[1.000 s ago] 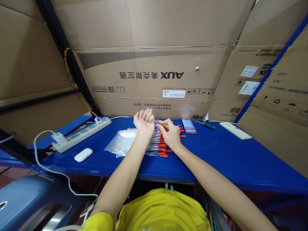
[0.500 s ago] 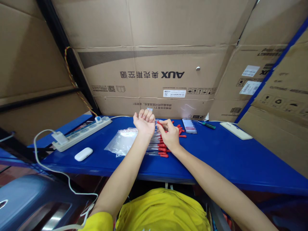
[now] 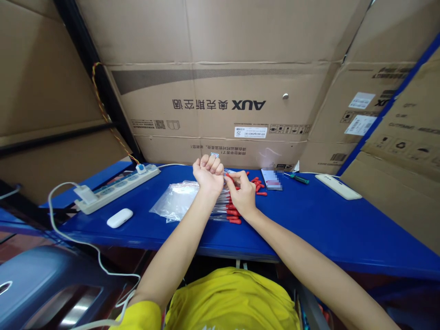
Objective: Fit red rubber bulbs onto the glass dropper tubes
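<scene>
My left hand (image 3: 208,173) is raised palm up over the blue table (image 3: 309,215), fingers curled round a thin clear tube with a small white end. My right hand (image 3: 241,192) pinches a red cap (image 3: 228,176) right beside it, at the tube's end. Under both hands lies a row of clear tubes with red caps (image 3: 231,212). Several loose red caps (image 3: 257,184) are scattered just beyond my right hand. A pile of clear plastic bags (image 3: 175,200) lies to the left of my left wrist.
A white power strip (image 3: 117,188) with a plugged charger and cable sits at the left, a white earbud case (image 3: 119,217) near it. A small card (image 3: 271,178), a green screwdriver (image 3: 297,178) and a white flat device (image 3: 338,186) lie at the right. Cardboard boxes (image 3: 220,105) wall the back.
My two hands have drawn slightly closer together; the right hand's pinched cap is now against the tube in the left hand. The view shifted a little.
</scene>
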Tool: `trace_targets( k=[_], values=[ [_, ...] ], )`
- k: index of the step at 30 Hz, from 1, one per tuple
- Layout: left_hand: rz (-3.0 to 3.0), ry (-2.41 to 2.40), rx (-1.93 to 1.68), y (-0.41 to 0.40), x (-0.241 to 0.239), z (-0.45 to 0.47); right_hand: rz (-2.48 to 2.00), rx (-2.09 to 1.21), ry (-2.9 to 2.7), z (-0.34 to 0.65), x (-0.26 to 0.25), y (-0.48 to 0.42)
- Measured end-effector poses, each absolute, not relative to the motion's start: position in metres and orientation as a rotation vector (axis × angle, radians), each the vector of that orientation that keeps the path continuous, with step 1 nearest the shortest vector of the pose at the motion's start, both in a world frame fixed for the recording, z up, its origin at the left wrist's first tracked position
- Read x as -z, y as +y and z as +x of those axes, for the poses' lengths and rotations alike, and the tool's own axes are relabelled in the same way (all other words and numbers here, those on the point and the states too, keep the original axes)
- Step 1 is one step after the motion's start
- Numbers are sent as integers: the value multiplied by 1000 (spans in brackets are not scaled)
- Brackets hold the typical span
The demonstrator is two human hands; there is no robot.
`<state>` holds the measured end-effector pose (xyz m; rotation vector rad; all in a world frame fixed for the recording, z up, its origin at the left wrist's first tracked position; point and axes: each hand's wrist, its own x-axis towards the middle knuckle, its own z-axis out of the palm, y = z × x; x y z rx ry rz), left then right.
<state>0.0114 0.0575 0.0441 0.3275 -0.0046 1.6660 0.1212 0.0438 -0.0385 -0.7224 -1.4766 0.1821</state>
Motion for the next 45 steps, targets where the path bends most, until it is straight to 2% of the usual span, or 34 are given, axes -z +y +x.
trace_targets(
  k=[45],
  values=[
    [323,89,-1622,58,-50,9,-717,-184,-1555,127,35,44]
  ],
)
